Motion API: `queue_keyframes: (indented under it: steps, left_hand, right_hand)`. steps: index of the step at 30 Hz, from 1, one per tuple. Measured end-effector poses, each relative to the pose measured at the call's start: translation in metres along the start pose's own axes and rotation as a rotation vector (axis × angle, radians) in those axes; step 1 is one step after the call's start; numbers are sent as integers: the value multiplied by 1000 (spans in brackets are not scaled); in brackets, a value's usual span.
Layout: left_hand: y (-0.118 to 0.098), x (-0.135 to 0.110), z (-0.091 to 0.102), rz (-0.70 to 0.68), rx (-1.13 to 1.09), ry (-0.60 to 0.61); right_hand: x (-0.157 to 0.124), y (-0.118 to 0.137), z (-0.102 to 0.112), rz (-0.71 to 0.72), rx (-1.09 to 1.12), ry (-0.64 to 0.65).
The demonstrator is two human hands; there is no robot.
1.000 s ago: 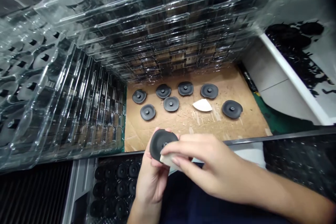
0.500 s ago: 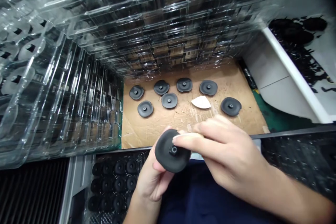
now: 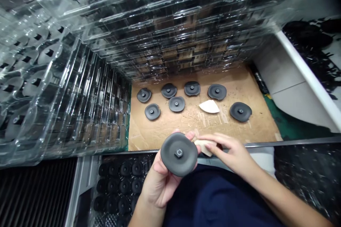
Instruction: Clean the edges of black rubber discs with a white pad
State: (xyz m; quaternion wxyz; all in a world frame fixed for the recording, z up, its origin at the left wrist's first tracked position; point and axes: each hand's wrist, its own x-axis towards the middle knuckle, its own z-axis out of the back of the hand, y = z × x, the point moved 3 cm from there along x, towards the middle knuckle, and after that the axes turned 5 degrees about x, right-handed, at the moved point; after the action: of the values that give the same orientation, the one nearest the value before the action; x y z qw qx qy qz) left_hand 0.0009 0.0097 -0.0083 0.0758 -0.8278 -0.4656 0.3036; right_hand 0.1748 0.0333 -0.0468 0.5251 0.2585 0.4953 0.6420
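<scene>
My left hand [image 3: 163, 185] is closed around the edge of a dark grey plastic disc [image 3: 172, 159], whose raised central hub faces up towards me. To its right, my right hand [image 3: 234, 154] grips a small cream-coloured pad [image 3: 204, 147] between thumb and fingers, close beside the disc's right rim. Whether the pad touches the disc I cannot tell. Beyond my hands, several similar discs [image 3: 177, 104] lie hub-up on a brown cardboard sheet [image 3: 149, 136]. A white, pointed triangular piece [image 3: 209, 106] rests among them.
Tall stacks of clear plastic trays [image 3: 87, 103] stand to the left and across the back. A white bin [image 3: 287, 88] with black parts is at the right. Below the bench edge, a tray of dark discs [image 3: 117, 184] sits at lower left.
My right hand has drawn back from the disc's hub to its right side, and the cream pad now shows in its fingers. The disc in my left hand faces the camera more fully.
</scene>
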Motion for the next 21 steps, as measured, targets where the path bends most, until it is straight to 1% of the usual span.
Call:
queue_keyframes:
  steps: [4,9,11,13,15,16,17,18,19,20,21]
  left_hand:
    - [0,1,-3,7,1,15]
    - [2,-1,-4,20,25,-40]
    - [3,-3,-4,18,41,-57]
    - [5,-3,-5,10,64,-69]
    - [7,-4,-5,-1,95,-73]
    - [8,-4,-6,-5,113,-77]
    - [9,-4,-6,-8,130,-79]
    - [11,-4,-5,-7,148,-83]
    - [12,-4,-3,-9,166,-95]
    - [12,-4,0,-12,187,-118]
    - [13,-4,3,-11,205,-150]
  right_hand:
    - [1,1,0,15,-7,-4]
    - [8,11,12,77,-26,-33]
    - [8,20,19,99,-25,-61]
    - [6,36,27,139,-18,-125]
    - [3,58,34,238,-21,-219]
    - [2,71,35,332,-29,-247]
    - [1,84,35,454,-47,-238]
    - [1,95,32,582,-64,-203]
    - [1,104,28,685,-86,-140]
    - [3,109,24,742,-115,-67]
    - [5,112,20,733,-156,-6]
